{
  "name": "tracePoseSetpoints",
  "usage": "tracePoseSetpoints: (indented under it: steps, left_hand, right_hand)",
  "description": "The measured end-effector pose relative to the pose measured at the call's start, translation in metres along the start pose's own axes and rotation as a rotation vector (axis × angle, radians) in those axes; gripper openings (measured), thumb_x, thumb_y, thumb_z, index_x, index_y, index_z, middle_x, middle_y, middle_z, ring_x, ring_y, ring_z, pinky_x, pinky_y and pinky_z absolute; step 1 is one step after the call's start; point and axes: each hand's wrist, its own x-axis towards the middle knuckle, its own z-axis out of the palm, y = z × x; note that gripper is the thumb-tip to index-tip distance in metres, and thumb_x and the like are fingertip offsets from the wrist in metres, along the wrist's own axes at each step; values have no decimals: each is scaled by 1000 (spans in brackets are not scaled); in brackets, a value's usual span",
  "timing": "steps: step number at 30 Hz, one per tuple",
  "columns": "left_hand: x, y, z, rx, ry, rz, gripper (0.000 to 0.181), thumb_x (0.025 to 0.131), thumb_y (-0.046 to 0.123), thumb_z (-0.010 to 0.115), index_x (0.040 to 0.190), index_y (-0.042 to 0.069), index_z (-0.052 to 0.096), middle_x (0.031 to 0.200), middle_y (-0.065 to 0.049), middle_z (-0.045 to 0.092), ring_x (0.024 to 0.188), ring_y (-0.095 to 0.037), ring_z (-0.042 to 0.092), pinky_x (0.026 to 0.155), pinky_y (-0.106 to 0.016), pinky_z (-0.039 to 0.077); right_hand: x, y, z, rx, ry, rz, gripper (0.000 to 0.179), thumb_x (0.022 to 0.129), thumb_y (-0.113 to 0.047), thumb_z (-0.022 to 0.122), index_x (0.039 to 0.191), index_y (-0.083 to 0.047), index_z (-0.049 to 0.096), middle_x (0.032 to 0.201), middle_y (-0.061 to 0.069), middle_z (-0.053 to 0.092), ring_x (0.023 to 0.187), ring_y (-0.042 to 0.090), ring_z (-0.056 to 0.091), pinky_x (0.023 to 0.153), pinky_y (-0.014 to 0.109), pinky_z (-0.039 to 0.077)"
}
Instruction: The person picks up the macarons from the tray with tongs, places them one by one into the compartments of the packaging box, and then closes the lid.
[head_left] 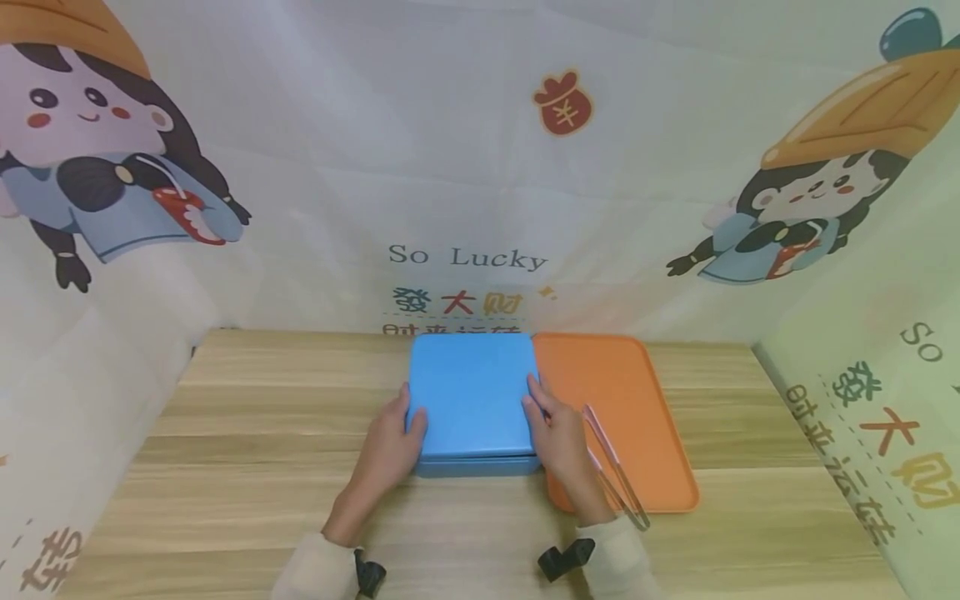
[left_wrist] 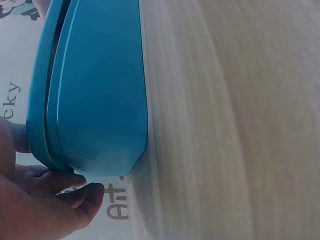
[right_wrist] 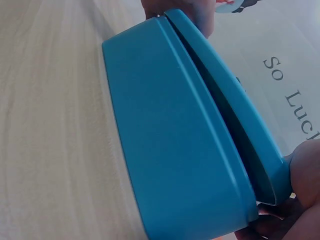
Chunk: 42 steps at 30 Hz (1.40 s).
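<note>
A blue box (head_left: 480,468) with a flat blue lid (head_left: 472,396) stands on the wooden table at the middle of the head view. My left hand (head_left: 388,443) grips the lid's left edge, thumb on top and fingers down the side. On the opposite edge my right hand (head_left: 562,437) holds the lid, thumb on top and fingers at the side. In the right wrist view a dark gap parts the lid (right_wrist: 240,125) from the box (right_wrist: 165,135), wider toward my right hand (right_wrist: 310,200). What the box contains is hidden.
An orange tray (head_left: 637,400) lies right of the box, partly behind my right hand. Tongs (head_left: 619,477) rest on it, their bent end over its front rim. A printed cloth (head_left: 322,167) hangs behind and along both sides of the table (head_left: 262,442).
</note>
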Motion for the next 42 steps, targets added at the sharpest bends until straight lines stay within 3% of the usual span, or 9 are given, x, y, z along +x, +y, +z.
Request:
tracePoseSetpoints:
  steps: [8, 26, 28, 38, 42]
  left_hand:
    - [-1, 2, 2, 19, -15, -18, 61, 104, 25, 43, 151, -11, 26, 155, -27, 33, 144, -40, 32, 118, -51, 27]
    - [-1, -2, 5, -3, -14, 4, 60, 106, 25, 41, 151, -11, 26, 156, -25, 31, 145, -36, 31, 118, -50, 28]
    - [-1, -2, 5, -1, -18, 4, 60, 106, 25, 41, 151, -11, 25, 156, -25, 31, 145, -36, 31, 118, -50, 28]
    - [0, 2, 3, 32, -34, -18, 61, 106, 27, 40, 150, -12, 26, 156, -26, 31, 145, -37, 30, 118, -50, 27]
    - [-1, 5, 1, 56, -38, -24, 60, 105, 26, 40, 149, -14, 27, 153, -29, 34, 143, -39, 32, 117, -51, 29]
  right_hand:
    - [0, 6, 4, -14, 38, 40, 40, 102, -18, 55, 141, -8, 53, 149, 14, 46, 138, 33, 43, 112, 48, 34]
    - [-3, 14, 9, -55, 56, 26, 39, 102, -17, 56, 140, -6, 55, 145, 16, 50, 134, 33, 47, 107, 51, 41]
    - [-3, 14, 9, -53, 58, 21, 39, 102, -17, 56, 139, -6, 56, 145, 16, 50, 133, 35, 48, 103, 49, 47]
    - [-2, 12, 9, -59, 61, 5, 39, 102, -17, 56, 139, -5, 55, 144, 18, 50, 134, 35, 46, 103, 50, 46]
    - [-3, 10, 8, -70, 51, 26, 39, 102, -19, 55, 140, -6, 55, 145, 17, 49, 134, 34, 45, 93, 44, 53]
